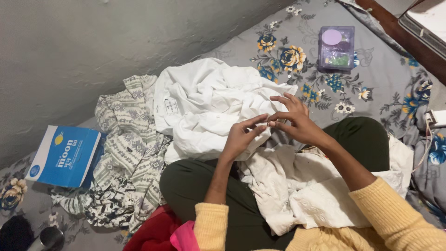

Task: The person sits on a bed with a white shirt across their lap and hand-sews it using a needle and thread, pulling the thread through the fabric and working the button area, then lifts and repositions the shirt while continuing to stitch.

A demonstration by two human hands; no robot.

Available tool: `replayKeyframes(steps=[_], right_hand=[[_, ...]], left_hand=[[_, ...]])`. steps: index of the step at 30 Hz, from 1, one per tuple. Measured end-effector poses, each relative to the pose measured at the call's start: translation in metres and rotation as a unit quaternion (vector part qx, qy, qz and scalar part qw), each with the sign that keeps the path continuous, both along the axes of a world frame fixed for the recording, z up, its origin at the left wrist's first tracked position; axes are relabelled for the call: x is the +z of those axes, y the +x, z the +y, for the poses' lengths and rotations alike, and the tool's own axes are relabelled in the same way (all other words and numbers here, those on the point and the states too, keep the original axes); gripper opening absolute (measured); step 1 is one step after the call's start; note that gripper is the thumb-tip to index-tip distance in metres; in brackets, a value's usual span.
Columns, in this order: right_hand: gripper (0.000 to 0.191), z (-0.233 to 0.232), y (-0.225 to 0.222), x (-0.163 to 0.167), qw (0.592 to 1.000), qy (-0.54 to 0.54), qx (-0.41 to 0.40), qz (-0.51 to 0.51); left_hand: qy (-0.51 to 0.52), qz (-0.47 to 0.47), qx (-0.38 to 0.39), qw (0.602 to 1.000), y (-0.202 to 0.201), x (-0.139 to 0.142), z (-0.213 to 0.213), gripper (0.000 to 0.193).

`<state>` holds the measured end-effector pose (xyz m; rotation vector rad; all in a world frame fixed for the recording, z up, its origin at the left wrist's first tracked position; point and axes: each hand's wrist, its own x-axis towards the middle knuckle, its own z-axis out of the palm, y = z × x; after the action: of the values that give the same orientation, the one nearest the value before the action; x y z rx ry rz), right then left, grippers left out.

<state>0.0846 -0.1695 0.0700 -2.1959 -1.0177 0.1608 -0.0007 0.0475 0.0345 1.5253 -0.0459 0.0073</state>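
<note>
Head view: my two hands meet over a crumpled white cotton shirt (209,104).
Left hand (239,137) and right hand (297,122), each grip pinching its fabric on the floral grey bedsheet (381,74).

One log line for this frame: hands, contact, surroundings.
left hand: pinching white shirt | right hand: fingertips meeting left's at shirt edge | nearby: patterned cloth, blue box, purple case

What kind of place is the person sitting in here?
Probably a bedroom at home: the person sits on a grey floral bedsheet beside a plain wall, with loose clothes about, such as a white shirt and a patterned garment.
</note>
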Motion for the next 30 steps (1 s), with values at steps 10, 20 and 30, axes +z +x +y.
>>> replayKeyframes(steps=[10, 20, 30], right_hand=[[0.018, -0.002, 0.009, -0.008, 0.999, 0.017, -0.046, -0.015], [0.017, 0.015, 0.0, -0.005, 0.997, 0.024, -0.036, -0.064], [0.018, 0.016, 0.017, -0.007, 0.994, 0.046, -0.069, -0.073]], left_hand=[[-0.008, 0.048, -0.029, 0.998, -0.001, -0.028, 0.003, 0.029], [-0.09, 0.101, -0.039, 0.99, 0.002, -0.016, 0.008, 0.045], [-0.065, 0.114, -0.086, 0.988, -0.005, -0.013, 0.02, 0.039]])
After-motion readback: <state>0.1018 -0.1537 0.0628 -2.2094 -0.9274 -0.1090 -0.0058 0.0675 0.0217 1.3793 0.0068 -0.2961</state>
